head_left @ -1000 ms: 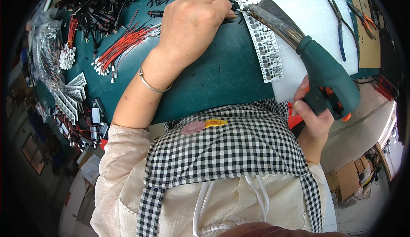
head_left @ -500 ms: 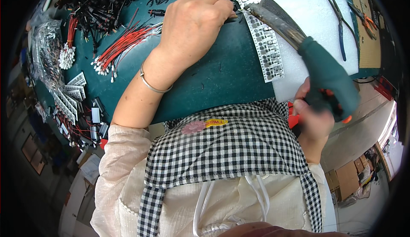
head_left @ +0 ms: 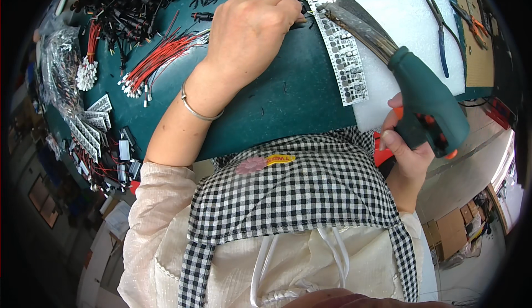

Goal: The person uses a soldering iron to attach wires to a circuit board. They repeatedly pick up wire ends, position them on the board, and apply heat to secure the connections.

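Head view is giving me the two hands working over a green counter. Right of centre, the right hand is holding a dark green heat gun with orange details, thumb and fingers wrapping its handle. Its stained metal nozzle is pointing toward the upper left of the frame, its tip lying over the upper part of a white circuit board panel. Whether the tip is touching the panel, I cannot tell.

Near the top centre, the left hand is bending down with its fingers drawn narrow. A small dark piece is showing just beside the fingertips, near the panel's left edge; I cannot tell whether they are pinching it. The panel is partly overlapping a white foam sheet at upper right, where long-nosed pliers are lying. Farther right, an orange-handled tool is resting on brown cardboard.

Over in the upper left, a heap of black connectors is sitting above a fanned bundle of red wires. Small boards are overlapping one another at the left, below a clear plastic bag.
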`<state>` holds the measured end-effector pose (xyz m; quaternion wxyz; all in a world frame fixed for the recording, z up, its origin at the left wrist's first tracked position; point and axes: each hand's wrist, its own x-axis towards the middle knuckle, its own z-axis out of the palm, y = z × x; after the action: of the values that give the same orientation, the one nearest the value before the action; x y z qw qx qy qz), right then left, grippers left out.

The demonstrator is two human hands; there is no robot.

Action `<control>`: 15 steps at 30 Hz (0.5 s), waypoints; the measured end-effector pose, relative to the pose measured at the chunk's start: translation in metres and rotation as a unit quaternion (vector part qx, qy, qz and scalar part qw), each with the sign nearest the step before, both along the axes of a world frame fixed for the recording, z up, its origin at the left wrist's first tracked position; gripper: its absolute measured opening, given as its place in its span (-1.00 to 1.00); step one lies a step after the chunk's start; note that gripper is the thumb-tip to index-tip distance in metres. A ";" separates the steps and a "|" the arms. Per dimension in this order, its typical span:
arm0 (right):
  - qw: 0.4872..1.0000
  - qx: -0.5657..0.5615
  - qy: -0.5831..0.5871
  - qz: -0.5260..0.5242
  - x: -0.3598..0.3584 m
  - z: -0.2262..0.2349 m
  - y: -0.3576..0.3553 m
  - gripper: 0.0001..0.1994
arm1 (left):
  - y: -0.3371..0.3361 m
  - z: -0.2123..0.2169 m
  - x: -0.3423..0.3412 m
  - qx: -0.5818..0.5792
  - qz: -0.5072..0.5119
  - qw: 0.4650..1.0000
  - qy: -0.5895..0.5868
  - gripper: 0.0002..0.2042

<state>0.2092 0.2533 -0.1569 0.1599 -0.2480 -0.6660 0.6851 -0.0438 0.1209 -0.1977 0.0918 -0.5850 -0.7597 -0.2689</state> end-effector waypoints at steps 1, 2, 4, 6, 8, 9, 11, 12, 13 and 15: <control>1.000 0.010 -0.013 0.001 -0.001 0.000 0.000 -0.58 | 0.000 -0.001 0.000 0.002 -0.001 1.000 0.002 -0.92; 0.999 0.021 -0.027 0.002 -0.001 0.000 0.000 -0.62 | 0.000 -0.001 0.000 0.005 -0.002 1.000 0.003 -0.92; 0.999 0.030 -0.045 0.007 0.002 0.000 -0.001 -0.63 | 0.000 0.000 0.000 0.003 -0.003 1.000 0.004 -0.92; 0.998 0.041 -0.051 0.017 0.004 -0.001 0.001 -0.62 | -0.001 0.000 0.000 0.000 -0.002 1.000 0.003 -0.92; 0.997 0.053 -0.045 0.033 0.005 -0.002 0.004 -0.59 | -0.001 0.000 0.000 -0.006 0.001 1.000 0.000 -0.92; 0.999 0.023 -0.034 0.025 0.006 -0.002 0.004 -0.57 | -0.001 0.000 0.000 -0.006 0.001 1.000 -0.001 -0.92; 0.999 -0.039 -0.014 0.007 0.010 -0.002 0.002 -0.51 | -0.001 0.000 0.000 -0.007 0.001 1.000 -0.003 -0.92; 0.999 -0.051 0.003 -0.014 0.008 -0.001 0.001 -0.47 | -0.001 0.000 0.000 -0.006 0.000 1.000 -0.001 -0.92; 0.997 -0.063 0.020 -0.035 0.005 0.003 0.000 -0.43 | -0.001 0.001 0.000 -0.005 -0.001 1.000 0.000 -0.92; 0.995 -0.071 0.034 -0.059 0.001 0.008 0.002 -0.36 | -0.001 0.001 0.000 -0.005 -0.002 1.000 -0.001 -0.92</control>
<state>0.2103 0.2557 -0.1489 0.2043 -0.2740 -0.5940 0.7283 -0.0436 0.1200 -0.1967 0.0873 -0.5868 -0.7597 -0.2660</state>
